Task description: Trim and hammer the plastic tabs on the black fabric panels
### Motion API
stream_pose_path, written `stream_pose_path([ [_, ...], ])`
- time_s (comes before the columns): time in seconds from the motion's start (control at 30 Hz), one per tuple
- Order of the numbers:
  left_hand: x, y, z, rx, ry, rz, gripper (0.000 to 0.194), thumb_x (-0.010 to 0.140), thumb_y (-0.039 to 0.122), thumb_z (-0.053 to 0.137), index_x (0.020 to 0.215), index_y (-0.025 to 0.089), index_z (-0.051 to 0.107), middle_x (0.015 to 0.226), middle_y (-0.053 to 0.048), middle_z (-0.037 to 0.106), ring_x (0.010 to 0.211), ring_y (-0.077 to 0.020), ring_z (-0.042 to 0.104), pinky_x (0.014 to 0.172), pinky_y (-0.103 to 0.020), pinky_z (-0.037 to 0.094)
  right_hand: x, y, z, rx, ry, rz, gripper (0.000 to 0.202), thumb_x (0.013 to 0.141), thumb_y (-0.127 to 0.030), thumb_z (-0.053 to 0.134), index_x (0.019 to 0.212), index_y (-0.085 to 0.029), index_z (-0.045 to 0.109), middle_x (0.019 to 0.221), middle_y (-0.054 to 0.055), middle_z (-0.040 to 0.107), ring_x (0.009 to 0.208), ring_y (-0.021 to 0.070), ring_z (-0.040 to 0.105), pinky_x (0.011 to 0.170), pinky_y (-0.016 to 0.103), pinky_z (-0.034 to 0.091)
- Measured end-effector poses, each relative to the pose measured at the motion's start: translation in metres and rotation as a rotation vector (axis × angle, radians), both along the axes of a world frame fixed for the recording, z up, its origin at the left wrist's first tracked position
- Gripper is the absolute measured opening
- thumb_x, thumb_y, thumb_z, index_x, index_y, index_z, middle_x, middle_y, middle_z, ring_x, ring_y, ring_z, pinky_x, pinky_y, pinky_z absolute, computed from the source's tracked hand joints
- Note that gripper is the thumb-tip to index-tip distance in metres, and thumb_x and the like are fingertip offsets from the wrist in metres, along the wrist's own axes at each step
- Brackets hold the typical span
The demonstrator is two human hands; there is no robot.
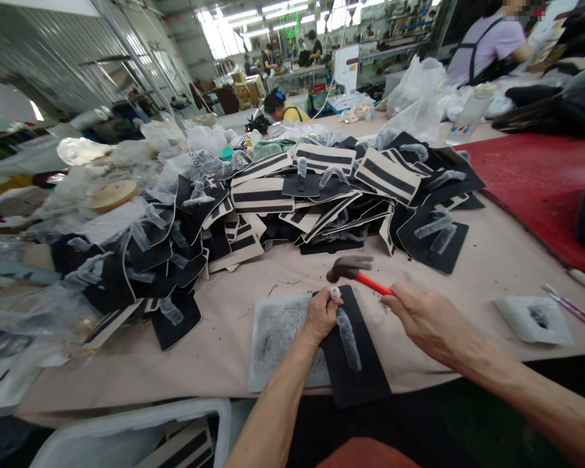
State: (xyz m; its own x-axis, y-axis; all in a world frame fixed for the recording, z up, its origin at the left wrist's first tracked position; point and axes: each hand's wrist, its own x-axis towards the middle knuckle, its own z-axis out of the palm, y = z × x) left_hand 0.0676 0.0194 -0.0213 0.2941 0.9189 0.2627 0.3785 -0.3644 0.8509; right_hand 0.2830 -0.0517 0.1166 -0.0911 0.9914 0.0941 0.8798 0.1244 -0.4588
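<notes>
My right hand [412,311] is wrapped round the orange handle of a hammer [353,268], whose dark head is raised above and beside my left hand. Closed round a small tool with a pale round top [335,293], my left hand [322,313] rests at the upper edge of a black panel [368,364]. A strap wrapped in clear plastic [348,339] lies along that panel. Under the panel's left part is a worn, speckled white board [277,338]. The lower end of the small tool is hidden by my fingers.
Black panels with cream-striped backs [263,195] are heaped across the table [234,312]. A white tub [224,416] stands at the lower left. On the right lie a plastic packet [533,320], a pink-handled tool [582,313] and a red sheet [526,188]. People work farther back.
</notes>
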Motion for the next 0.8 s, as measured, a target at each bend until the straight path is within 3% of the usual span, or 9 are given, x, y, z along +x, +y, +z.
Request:
stream_pose_path([
  [0.1,0.000,0.000,0.000,-0.001,-0.031,-0.008,0.011,0.090,0.017,0.053,0.096,0.019,0.062,0.093,-0.006,0.072,0.086,-0.0190,0.067,0.078,-0.029,0.052,-0.005,0.000,0.002,0.119,0.075,-0.069,0.042,0.100,-0.049,0.024,0.079,-0.023,0.048,0.060,0.005,0.054,0.050,0.0166,0.045,0.054,0.031,0.026],
  [0.23,-0.001,0.001,0.000,-0.007,-0.035,-0.006,0.011,0.091,0.021,0.053,0.094,0.018,0.063,0.086,-0.005,0.071,0.077,-0.0185,0.066,0.073,-0.029,0.051,-0.003,0.003,-0.004,-0.066,-0.077,0.065,0.035,0.098,-0.049,0.037,0.078,-0.023,0.048,0.056,0.002,0.049,0.045,0.0145,0.035,0.053,0.032,0.015],
  [0.3,-0.001,0.001,0.000,-0.009,-0.046,-0.014,0.012,0.092,0.022,0.052,0.094,0.018,0.063,0.088,-0.005,0.071,0.079,-0.0183,0.067,0.074,-0.029,0.051,0.005,0.004,-0.012,-0.149,-0.027,0.022,0.034,0.098,-0.048,0.037,0.079,-0.023,0.048,0.056,0.000,0.050,0.047,0.0146,0.038,0.053,0.032,0.016],
  [0.43,-0.001,-0.001,0.003,-0.009,-0.060,-0.010,0.010,0.090,0.019,0.054,0.095,0.018,0.062,0.094,-0.007,0.072,0.086,-0.0193,0.068,0.078,-0.029,0.052,0.032,0.001,-0.050,-0.312,0.147,-0.168,0.039,0.100,-0.045,0.028,0.073,-0.023,0.046,0.058,0.001,0.053,0.052,0.0159,0.048,0.053,0.028,0.027],
  [0.53,-0.001,-0.002,0.007,-0.027,-0.082,-0.021,0.012,0.090,0.018,0.054,0.099,0.019,0.062,0.096,-0.007,0.073,0.088,-0.0193,0.068,0.080,-0.030,0.053,0.049,-0.006,-0.086,-0.418,0.088,-0.240,0.039,0.100,-0.041,0.029,0.074,-0.021,0.050,0.062,0.004,0.057,0.056,0.0188,0.055,0.055,0.029,0.035],
  [0.6,-0.001,-0.003,0.010,-0.040,-0.102,-0.031,0.019,0.090,0.018,0.054,0.107,0.019,0.062,0.099,-0.006,0.074,0.090,-0.0190,0.069,0.082,-0.031,0.053,0.048,-0.012,-0.103,-0.296,-0.040,-0.264,0.031,0.098,-0.038,0.036,0.088,-0.019,0.057,0.077,0.009,0.064,0.068,0.0233,0.060,0.061,0.033,0.042],
  [0.67,-0.001,-0.003,0.013,-0.060,-0.124,-0.035,0.030,0.090,0.017,0.054,0.119,0.019,0.060,0.103,-0.007,0.074,0.090,-0.0187,0.069,0.084,-0.032,0.054,0.033,-0.016,-0.108,-0.048,-0.103,-0.205,0.027,0.094,-0.033,0.045,0.112,-0.017,0.058,0.107,0.016,0.064,0.092,0.0294,0.063,0.076,0.041,0.048],
  [0.73,-0.002,-0.002,0.016,-0.084,-0.127,-0.042,0.036,0.089,0.016,0.055,0.125,0.018,0.058,0.104,-0.008,0.074,0.091,-0.0188,0.070,0.086,-0.033,0.054,0.006,-0.015,-0.104,0.137,-0.019,-0.033,0.037,0.091,-0.026,0.050,0.127,-0.019,0.053,0.130,0.016,0.056,0.116,0.0313,0.055,0.094,0.047,0.046],
  [0.8,-0.003,0.000,0.020,-0.098,-0.111,-0.055,0.033,0.088,0.016,0.055,0.120,0.018,0.062,0.104,-0.008,0.074,0.093,-0.0193,0.070,0.088,-0.034,0.054,-0.024,-0.011,-0.099,0.178,0.146,0.176,0.041,0.090,-0.019,0.049,0.131,-0.021,0.051,0.135,0.014,0.053,0.124,0.0283,0.050,0.102,0.046,0.044],
])
